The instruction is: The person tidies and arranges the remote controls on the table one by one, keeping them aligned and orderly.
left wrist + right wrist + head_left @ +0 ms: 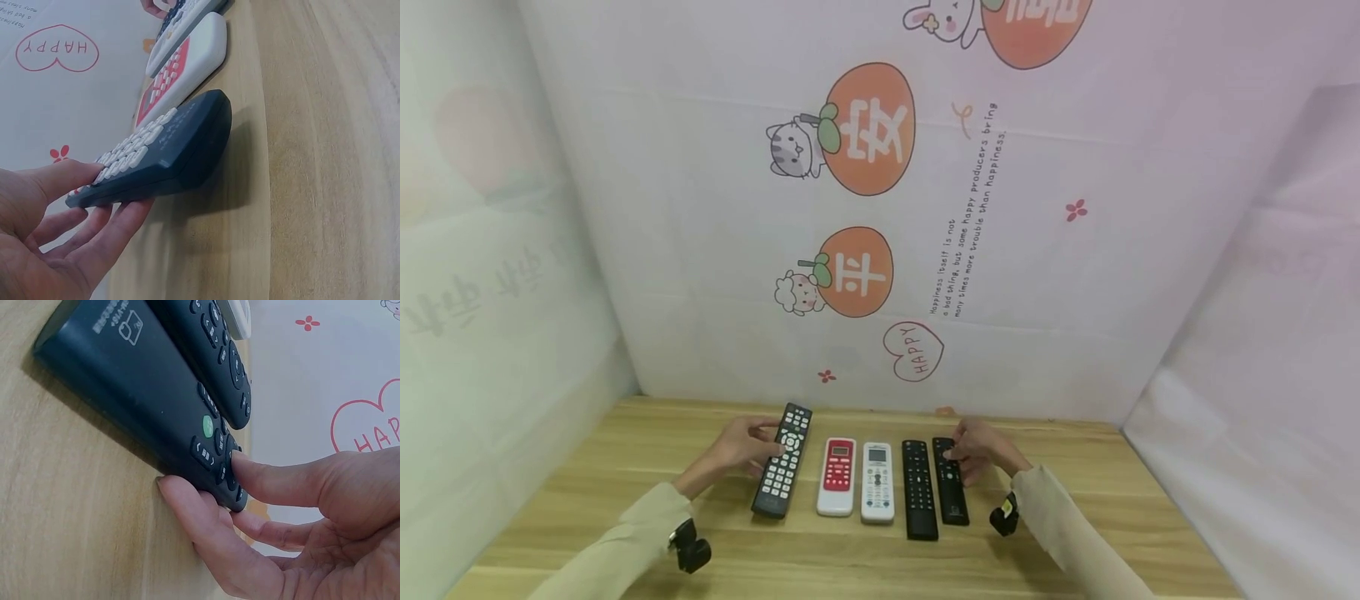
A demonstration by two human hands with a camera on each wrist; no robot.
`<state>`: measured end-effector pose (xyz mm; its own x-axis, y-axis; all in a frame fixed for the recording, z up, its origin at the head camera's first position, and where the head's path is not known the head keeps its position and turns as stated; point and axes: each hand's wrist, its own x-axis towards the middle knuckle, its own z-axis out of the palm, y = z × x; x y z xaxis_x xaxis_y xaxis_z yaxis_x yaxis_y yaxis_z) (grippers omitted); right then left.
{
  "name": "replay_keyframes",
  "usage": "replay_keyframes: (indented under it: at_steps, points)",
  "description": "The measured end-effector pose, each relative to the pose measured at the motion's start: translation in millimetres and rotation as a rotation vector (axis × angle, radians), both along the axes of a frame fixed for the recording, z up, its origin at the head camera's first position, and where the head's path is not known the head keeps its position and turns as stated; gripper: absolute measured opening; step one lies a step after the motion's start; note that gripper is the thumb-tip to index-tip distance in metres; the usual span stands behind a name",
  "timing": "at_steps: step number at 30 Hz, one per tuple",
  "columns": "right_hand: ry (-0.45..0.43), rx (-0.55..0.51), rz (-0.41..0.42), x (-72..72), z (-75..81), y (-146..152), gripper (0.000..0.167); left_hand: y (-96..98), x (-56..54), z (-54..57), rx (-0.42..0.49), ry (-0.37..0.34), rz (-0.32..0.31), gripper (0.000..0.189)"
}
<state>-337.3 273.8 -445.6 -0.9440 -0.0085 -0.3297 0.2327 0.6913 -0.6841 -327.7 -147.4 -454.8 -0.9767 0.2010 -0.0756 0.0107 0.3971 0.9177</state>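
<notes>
My left hand (pixel 747 446) grips a black remote control with white buttons (pixel 782 461), thumb on the keys and fingers beneath. In the left wrist view this remote (pixel 156 150) is tilted, raised off the table with a shadow below. At the right end of the row, my right hand (pixel 981 450) holds a slim black remote (pixel 951 487) by its top end. The right wrist view shows the thumb (pixel 281 481) on its round pad and fingers along its side; it lies on or just above the wood, I cannot tell which.
Between the hands lie a red and white remote (pixel 837 477), a white remote (pixel 877 483) and a longer black remote (pixel 919 490), side by side on the wooden table (pixel 850 567). A printed white cloth (pixel 737 275) stands behind, with more cloth at both sides.
</notes>
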Motion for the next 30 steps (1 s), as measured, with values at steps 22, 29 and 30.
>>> replay_keyframes:
  at_steps: [22,29,30]
  points:
    - [-0.003,-0.001,0.003,3.6,0.9,-2.4,0.025,12.1,12.2,-12.4,-0.056,-0.056,-0.015,0.068]
    - [-0.014,-0.012,-0.009,0.2,-1.0,-1.7,0.026,11.6,12.1,-12.0,-0.102,-0.069,-0.006,0.060]
    - [-0.014,-0.014,-0.010,-0.6,-1.6,-1.6,0.026,11.3,11.9,-12.4,-0.104,-0.074,-0.010,0.058]
